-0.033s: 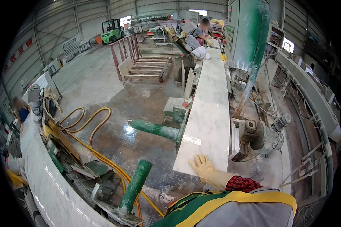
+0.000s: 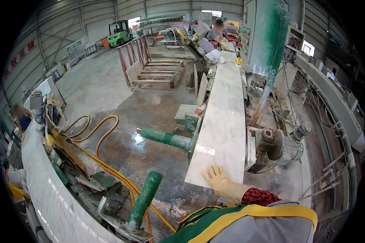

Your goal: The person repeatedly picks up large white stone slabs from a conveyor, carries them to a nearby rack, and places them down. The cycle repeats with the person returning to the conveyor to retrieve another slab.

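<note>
The long pale stone slab (image 2: 225, 117) lies flat between a green cylinder (image 2: 166, 138) on its left and a grey motor (image 2: 293, 150) on its right, and the gloved right hand (image 2: 220, 181) rests palm-down on its near end, fingers slightly spread; the left hand is out of sight, its state unknown. It looks heavy, stiff, slick and brittle, best gripped along both long edges, clear of the corners. A co-worker (image 2: 212, 35) is at its far end.

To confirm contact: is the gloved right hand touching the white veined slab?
Touching: head view shows the gloved right hand spread flat on the white veined slab at its near end.
</note>
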{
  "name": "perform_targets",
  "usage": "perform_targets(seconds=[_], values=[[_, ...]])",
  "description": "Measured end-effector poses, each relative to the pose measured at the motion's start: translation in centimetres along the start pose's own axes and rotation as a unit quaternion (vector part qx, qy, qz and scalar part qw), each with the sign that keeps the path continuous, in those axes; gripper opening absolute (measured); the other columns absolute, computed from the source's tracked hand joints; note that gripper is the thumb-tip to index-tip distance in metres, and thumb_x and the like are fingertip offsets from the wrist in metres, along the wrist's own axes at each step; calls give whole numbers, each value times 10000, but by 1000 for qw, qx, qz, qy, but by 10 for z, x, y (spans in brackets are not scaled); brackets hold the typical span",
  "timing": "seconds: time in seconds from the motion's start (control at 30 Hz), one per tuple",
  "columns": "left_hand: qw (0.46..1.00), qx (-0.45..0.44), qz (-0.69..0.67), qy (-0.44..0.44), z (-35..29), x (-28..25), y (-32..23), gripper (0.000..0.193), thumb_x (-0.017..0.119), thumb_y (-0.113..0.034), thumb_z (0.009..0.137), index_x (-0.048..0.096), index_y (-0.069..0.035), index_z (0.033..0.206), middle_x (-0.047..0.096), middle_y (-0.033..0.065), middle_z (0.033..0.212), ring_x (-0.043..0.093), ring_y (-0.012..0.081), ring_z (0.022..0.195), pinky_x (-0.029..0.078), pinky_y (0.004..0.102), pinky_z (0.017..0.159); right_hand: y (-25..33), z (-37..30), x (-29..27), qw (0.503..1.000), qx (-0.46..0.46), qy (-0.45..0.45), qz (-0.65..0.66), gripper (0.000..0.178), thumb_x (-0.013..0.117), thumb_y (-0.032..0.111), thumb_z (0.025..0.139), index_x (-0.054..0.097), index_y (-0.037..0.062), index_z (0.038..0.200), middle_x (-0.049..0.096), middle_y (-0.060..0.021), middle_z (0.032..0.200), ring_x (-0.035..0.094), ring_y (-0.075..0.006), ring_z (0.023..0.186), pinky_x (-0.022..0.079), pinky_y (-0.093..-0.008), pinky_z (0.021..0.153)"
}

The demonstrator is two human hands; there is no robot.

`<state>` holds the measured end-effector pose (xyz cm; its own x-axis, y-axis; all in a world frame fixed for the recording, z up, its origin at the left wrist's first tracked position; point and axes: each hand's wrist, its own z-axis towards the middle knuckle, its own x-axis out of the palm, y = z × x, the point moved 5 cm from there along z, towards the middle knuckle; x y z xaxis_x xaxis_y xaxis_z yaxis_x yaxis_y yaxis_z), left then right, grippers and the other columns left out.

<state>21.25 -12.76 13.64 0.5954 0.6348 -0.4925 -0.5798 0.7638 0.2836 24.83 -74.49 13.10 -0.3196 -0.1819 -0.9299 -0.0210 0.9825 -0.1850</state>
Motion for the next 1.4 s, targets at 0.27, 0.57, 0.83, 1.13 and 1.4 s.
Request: perform_targets(seconds=[0.27, 0.57, 0.83, 1.13, 1.4], values=[[1000, -8, -21, 0, -11, 11, 3, 376, 594, -333, 964, 714, -11, 1118, 724, 194, 969, 688, 373, 782, 553, 479, 672, -7, 5, 7, 1000, -1, -1, 9, 968, 696, 184, 831, 162, 50, 1628, 201, -296, 1639, 192, -491, 1514, 152, -625, 1208], [1000, -14, -24, 3, -25, 24, 12, 372, 590, -328, 963, 716, -8, 1104, 726, 194, 950, 686, 379, 765, 550, 480, 663, -13, 7, 2, 1000, 6, 2, 5, 1115, 815, 247, 738, 170, 87, 1633, 230, -277, 1632, 211, -479, 1507, 171, -603, 1211], [999, -15, -29, -7, -19, 4, 5, 363, 589, -321, 963, 718, -7, 1092, 727, 193, 932, 684, 382, 752, 546, 479, 655, -17, 9, -7, 1000, 16, 16, -2, 1165, 852, 268, 711, 162, 95, 1633, 236, -275, 1630, 211, -459, 1515, 171, -584, 1217], [998, 28, 2, -64, -16, -7, 1, 325, 625, -299, 955, 723, -16, 1081, 725, 164, 922, 680, 357, 747, 548, 463, 659, -28, 16, 4, 999, 18, -21, 16, 1001, 733, 161, 793, 190, 100, 1631, 236, -247, 1640, 213, -432, 1524, 168, -550, 1230], [999, 42, 32, 3, -27, 0, 2, 351, 618, -311, 961, 721, -9, 1107, 720, 187, 989, 687, 359, 838, 555, 477, 727, -38, 14, -12, 999, 25, 8, 39, 1026, 759, 191, 758, 220, 133, 1628, 252, -224, 1650, 227, -396, 1536, 167, -513, 1247]])
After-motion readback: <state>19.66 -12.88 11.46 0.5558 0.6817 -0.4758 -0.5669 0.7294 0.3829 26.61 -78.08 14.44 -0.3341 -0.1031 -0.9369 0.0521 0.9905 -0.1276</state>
